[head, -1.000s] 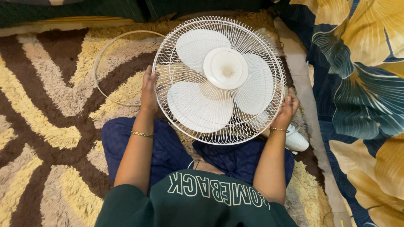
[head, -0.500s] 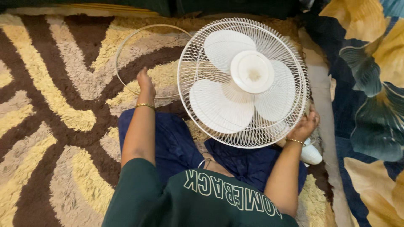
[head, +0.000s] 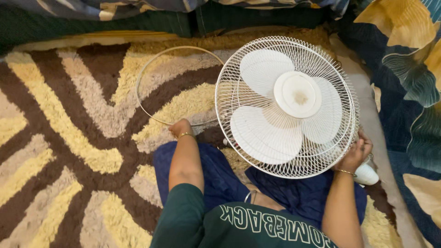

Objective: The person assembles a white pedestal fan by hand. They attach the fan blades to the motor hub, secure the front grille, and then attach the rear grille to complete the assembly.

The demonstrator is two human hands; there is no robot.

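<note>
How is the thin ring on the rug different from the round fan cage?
The ring is one bare hoop, empty inside; the fan cage is many white wires over three blades. The ring lies flat on the rug by the left hand; the cage is tilted, held at its edge by the right hand. Both are round.

Open rug [head: 69, 138] lies left; the fan cage [head: 287, 105] blocks the right, with the thin ring [head: 151, 69] lying far left of it.
</note>
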